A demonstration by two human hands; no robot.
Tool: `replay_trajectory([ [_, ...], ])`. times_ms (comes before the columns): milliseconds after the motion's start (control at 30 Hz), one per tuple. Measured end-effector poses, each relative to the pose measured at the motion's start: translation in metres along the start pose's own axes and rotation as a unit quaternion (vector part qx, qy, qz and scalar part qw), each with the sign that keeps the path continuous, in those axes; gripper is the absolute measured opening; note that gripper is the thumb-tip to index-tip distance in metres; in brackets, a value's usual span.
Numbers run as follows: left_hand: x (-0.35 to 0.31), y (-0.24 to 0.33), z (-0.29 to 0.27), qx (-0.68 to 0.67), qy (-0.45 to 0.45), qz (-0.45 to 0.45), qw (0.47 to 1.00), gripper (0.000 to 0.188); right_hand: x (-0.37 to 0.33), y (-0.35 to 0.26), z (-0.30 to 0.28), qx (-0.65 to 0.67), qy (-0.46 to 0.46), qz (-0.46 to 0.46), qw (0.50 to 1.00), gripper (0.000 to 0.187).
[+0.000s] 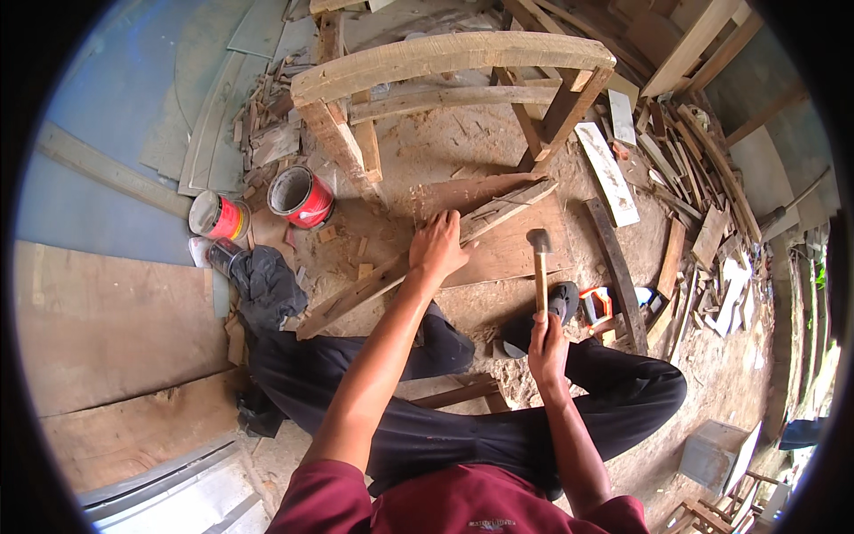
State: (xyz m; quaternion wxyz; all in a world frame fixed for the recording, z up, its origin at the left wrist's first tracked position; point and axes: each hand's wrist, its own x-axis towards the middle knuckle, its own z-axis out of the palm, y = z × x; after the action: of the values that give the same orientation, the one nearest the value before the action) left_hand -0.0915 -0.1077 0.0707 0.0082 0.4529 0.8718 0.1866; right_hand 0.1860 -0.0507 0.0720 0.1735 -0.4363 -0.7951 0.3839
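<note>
My right hand (548,349) is closed round the wooden handle of a hammer (541,267), whose dark head points up and away from me. My left hand (438,245) grips a long wooden bar (360,296) near its middle, fingers bent over it. The bar slants from near my left knee up to the far right. Its far part lies over a brown plywood sheet (525,236) on the ground. Anything small under my left fingers is hidden.
A wooden sawhorse-like frame (454,55) stands beyond the plywood. Two red paint cans (301,198) and a black plastic bag (269,285) are at the left. A dark strip of wood (618,276), an orange-handled saw (596,307) and piled scrap wood (703,222) lie right.
</note>
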Motion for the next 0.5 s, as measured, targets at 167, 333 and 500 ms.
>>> replay_trajectory([
  [167,-0.035,-0.004,-0.015,-0.139,0.255,0.065,0.955,0.041,0.011,-0.011,-0.004,-0.020,0.007,-0.057,0.998,0.029],
  [333,-0.137,-0.008,-0.021,-0.610,0.131,-0.478,0.619,0.065,0.032,-0.011,-0.002,0.006,0.023,-0.108,0.994,0.030],
  [500,-0.159,-0.026,0.000,-0.727,0.288,-0.511,0.358,0.099,0.067,-0.037,0.000,-0.061,0.050,-0.193,0.978,0.030],
])
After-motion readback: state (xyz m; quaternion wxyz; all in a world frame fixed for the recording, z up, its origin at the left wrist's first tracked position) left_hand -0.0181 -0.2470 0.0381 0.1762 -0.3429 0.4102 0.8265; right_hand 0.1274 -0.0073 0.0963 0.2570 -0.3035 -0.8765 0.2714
